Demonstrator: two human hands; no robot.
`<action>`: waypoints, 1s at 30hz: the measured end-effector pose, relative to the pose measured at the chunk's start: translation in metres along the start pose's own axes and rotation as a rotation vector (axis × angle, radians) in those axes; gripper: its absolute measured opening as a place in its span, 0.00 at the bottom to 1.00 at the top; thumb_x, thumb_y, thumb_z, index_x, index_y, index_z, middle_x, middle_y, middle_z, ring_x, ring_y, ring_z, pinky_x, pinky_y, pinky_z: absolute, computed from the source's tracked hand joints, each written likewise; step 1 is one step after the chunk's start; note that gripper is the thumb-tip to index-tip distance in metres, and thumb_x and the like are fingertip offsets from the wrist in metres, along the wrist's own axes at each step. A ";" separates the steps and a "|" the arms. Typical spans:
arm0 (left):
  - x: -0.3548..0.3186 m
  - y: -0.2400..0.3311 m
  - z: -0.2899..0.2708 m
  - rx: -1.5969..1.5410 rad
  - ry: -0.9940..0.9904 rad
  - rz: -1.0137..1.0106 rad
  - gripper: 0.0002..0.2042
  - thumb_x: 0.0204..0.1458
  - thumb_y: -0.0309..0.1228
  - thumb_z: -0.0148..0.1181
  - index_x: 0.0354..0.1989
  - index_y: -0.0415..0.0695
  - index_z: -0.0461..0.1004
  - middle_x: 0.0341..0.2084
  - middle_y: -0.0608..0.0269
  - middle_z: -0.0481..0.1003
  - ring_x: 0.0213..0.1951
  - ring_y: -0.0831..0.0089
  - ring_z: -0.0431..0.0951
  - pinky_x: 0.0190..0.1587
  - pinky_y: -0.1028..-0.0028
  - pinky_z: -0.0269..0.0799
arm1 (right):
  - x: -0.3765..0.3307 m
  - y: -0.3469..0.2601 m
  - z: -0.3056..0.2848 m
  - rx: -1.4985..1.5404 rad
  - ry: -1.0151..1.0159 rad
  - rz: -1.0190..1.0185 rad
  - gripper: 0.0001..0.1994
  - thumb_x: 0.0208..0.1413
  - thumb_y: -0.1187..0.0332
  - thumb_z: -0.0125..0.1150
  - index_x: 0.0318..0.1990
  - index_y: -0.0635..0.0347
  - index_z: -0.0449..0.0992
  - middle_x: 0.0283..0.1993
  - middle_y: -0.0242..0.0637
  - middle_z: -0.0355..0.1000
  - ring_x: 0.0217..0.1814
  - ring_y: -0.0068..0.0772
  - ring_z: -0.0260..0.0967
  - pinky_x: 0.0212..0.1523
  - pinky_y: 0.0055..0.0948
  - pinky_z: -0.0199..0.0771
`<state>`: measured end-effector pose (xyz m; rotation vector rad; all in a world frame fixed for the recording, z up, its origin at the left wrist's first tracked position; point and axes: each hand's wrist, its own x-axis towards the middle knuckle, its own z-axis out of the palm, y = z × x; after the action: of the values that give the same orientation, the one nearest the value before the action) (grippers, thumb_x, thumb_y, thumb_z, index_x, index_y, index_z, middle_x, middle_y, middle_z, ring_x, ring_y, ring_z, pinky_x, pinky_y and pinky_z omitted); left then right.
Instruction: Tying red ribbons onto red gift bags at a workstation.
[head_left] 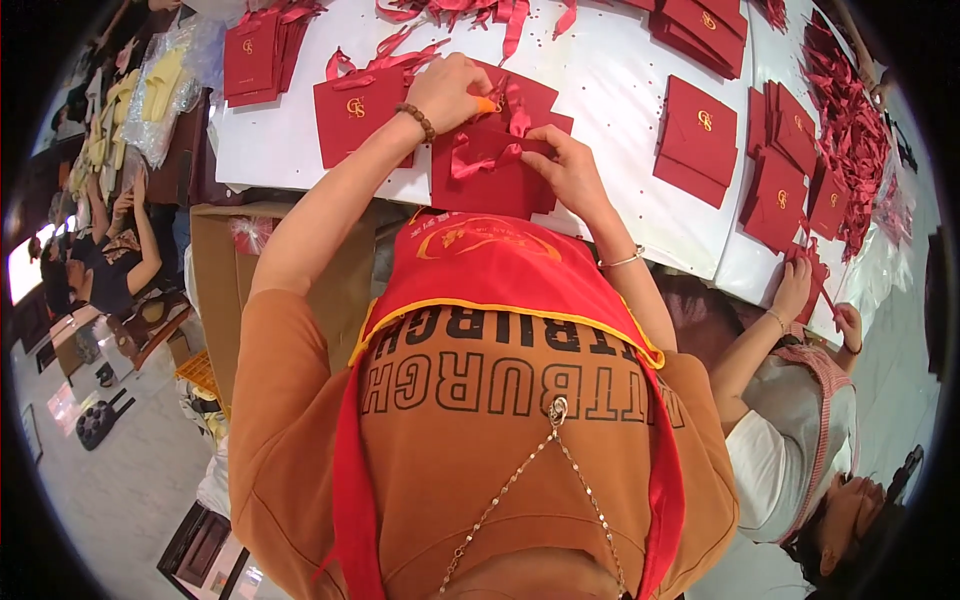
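Observation:
In front of me on the white table lie overlapping red paper bags with a gold emblem. A red ribbon loops across the top bag. My left hand, with a beaded bracelet at the wrist, reaches over the bags with its fingers closed. Something orange shows at its fingertips, and I cannot make out what they grip. My right hand pinches the ribbon near the upper edge of the top bag. Another piece of ribbon runs upward between the hands.
Stacks of red bags stand at the left, the upper right and the right. A large heap of red ribbons lies at the far right. A co-worker's hands handle a red bag there. A cardboard box stands below the table's left part.

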<state>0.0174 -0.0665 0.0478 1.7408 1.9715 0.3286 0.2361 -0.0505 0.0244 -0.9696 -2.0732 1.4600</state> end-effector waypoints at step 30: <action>0.048 -0.011 -0.016 -0.622 0.070 -0.152 0.08 0.49 0.32 0.54 0.26 0.41 0.75 0.11 0.77 0.61 0.15 0.88 0.55 0.18 0.83 0.49 | -0.001 -0.021 0.006 0.091 -0.125 0.139 0.28 0.44 0.74 0.61 0.54 0.57 0.58 0.44 0.39 0.67 0.27 0.23 0.60 0.33 0.21 0.63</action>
<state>-0.0040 -0.0191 0.0466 1.1888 1.7716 0.8527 0.2263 -0.0600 0.0421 -1.0284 -2.0394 1.7105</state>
